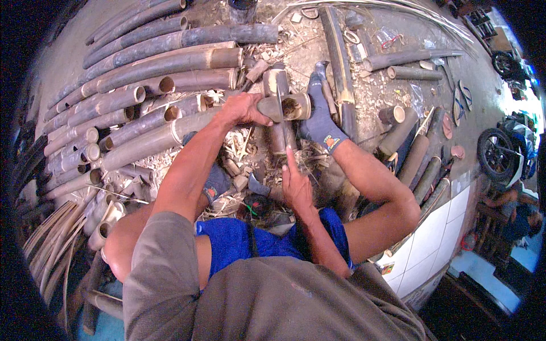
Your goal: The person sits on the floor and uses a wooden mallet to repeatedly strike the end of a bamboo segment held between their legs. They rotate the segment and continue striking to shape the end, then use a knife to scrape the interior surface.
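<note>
My left hand (243,109) grips a short hollow bamboo section (287,106) lying crosswise, its open end facing right. My right hand (296,184) is closed on the handle of a long thin blade (282,128), forefinger laid along it. The blade runs away from me and crosses the bamboo section. A foot in a grey-blue sock (321,116) presses beside the section on the right. The other socked foot (216,183) rests lower left among wood chips. An upright bamboo block (276,82) stands just behind the section.
A stack of long bamboo poles (142,85) lies to the left. Short cut tubes (415,156) sit on the right by a white tiled edge (432,238). Thin bamboo strips (48,244) fan out at lower left. A motorbike wheel (496,153) is far right.
</note>
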Available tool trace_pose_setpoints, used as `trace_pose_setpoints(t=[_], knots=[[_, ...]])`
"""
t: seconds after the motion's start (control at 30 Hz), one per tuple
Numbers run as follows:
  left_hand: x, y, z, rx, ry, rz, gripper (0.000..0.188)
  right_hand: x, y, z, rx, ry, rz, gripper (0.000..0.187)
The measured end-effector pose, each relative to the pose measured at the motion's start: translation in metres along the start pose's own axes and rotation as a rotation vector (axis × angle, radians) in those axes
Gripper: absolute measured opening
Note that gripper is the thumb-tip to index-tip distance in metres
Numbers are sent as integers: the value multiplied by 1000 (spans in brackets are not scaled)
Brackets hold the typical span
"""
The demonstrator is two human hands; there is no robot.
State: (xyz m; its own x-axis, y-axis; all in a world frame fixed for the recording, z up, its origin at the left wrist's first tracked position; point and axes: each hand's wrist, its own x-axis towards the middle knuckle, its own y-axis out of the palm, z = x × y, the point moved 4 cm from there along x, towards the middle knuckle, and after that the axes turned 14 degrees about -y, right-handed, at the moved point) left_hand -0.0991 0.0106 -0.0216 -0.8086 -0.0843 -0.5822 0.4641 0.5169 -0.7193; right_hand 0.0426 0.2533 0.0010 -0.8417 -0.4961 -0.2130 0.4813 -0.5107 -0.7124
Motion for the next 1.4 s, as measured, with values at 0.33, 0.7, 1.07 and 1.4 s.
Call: trace_pose_setpoints(t=[0.33,0.7,1.07,1.4], knots=[[-20,10,-10,183,29,-252,89,15,-34,22,24,38,20,61],[-21,20,-14,200,120,-307,89,25,-42,23,-4,14,-25,62],[-34,32,2,274,121,-498,79,22,-41,27,45,5,56,62],[-30,34,-7,288,112,-511,91,23,-53,31,21,26,40,61]])
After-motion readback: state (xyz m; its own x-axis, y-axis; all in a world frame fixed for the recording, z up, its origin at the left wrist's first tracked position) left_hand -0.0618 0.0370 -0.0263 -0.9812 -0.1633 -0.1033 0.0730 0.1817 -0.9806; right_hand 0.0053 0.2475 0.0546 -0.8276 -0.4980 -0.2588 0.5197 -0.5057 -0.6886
